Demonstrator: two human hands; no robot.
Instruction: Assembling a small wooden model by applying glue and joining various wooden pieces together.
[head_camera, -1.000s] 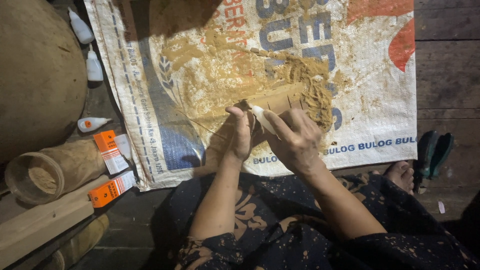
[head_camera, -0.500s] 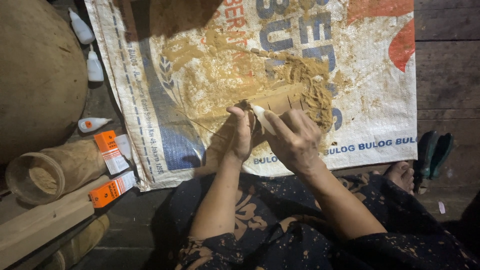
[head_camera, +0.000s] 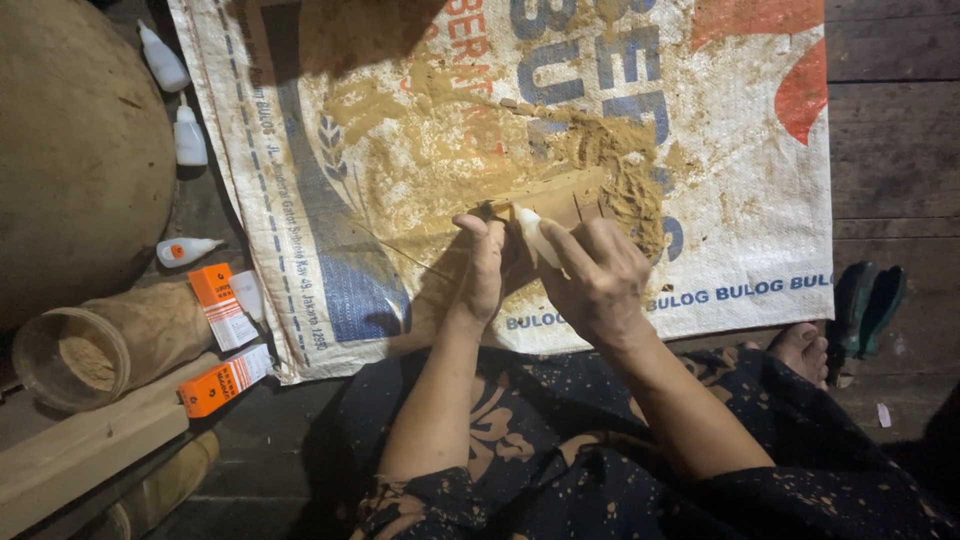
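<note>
Far out to the left of my hands sits a big round brown vessel (head_camera: 70, 150), with three small white squeeze bottles (head_camera: 185, 250) strung along its edge and two orange boxes (head_camera: 222, 305) lying just below them, next to an open jar of brown powder (head_camera: 75, 358). Closer in, my left hand (head_camera: 482, 268) is curled shut, its fingertips pinching the near end of a thin wooden piece (head_camera: 560, 200) that lies flat on the woven sack (head_camera: 700, 260) spread under both hands. Pressed right against it, my right hand (head_camera: 590, 280) is wrapped around a small white bottle (head_camera: 533, 235), nozzle aimed at the spot my left fingers are pinching. Compared with a second ago I see almost no change: both hands sit in the same place, same grip, the bottle at the same tilt. I judge that means the squeeze onto that joint is being held steady, not finished. Just beyond my right hand lies a heap of brown sawdust (head_camera: 630, 180); well off to the right rests a green sandal (head_camera: 868, 305).
</note>
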